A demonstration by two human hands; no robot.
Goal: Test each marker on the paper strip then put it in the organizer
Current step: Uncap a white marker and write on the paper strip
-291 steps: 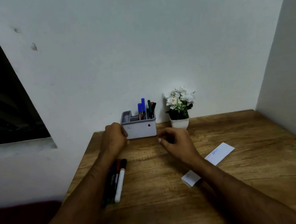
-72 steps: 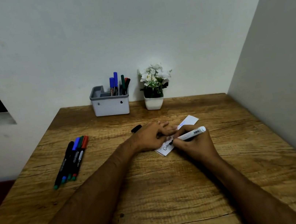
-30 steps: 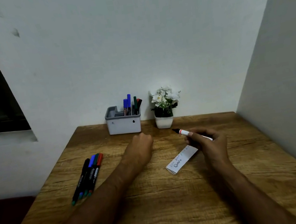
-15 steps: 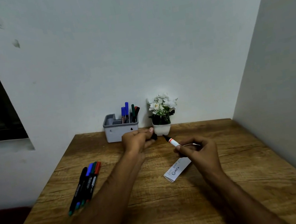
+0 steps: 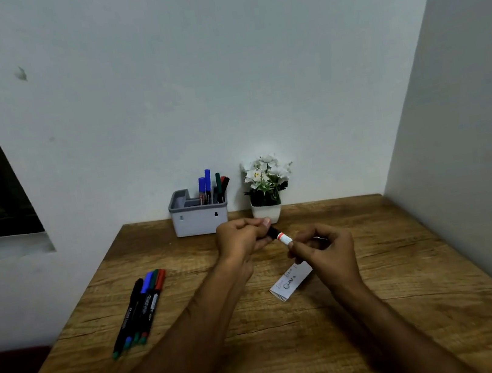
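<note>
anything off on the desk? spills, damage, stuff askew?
Nothing stands out. The organizer stands upright with markers in it, the flower pot is upright beside it, four markers lie bunched together at the left, and the paper strip lies flat. The left hand and right hand hold a white marker and its cap.

Both bare forearms reached forward from the bottom edge and drew together over the middle of the table. The left hand (image 5: 241,238) was raised, its fingers curled and its thumb (image 5: 263,222) pressed against them in a pinch. The right hand (image 5: 327,250) sat just beside it and slightly lower, knuckles up, its fingers curled in a grip.
</note>
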